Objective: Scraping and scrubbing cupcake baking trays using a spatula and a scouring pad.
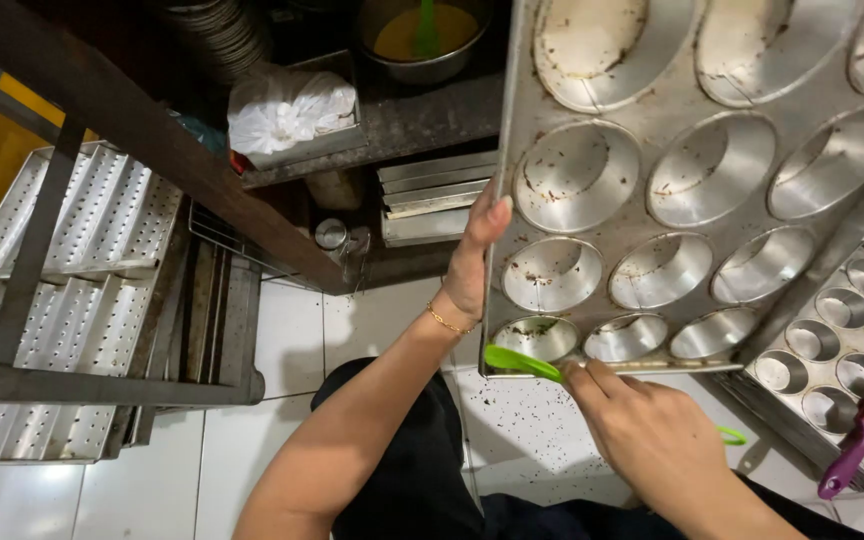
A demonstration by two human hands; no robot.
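My left hand (474, 258) grips the left edge of a large metal muffin tray (642, 160), which is held up tilted with its round cups facing me. Dark crumbs cling to several cups. My right hand (650, 432) holds a green plastic scraper (520, 361) by its handle. The scraper's blade touches the lowest left cup at the tray's bottom edge. A thin gold bracelet sits on my left wrist.
A second muffin tray (852, 345) lies at the right with a purple-handled brush (860, 445) on it. Perforated baguette trays (72, 290) rest on a rack at the left. A shelf holds a white plastic bag (287, 110) and a bowl of yellow batter (422, 35). Crumbs dot the white tiled floor (522, 430).
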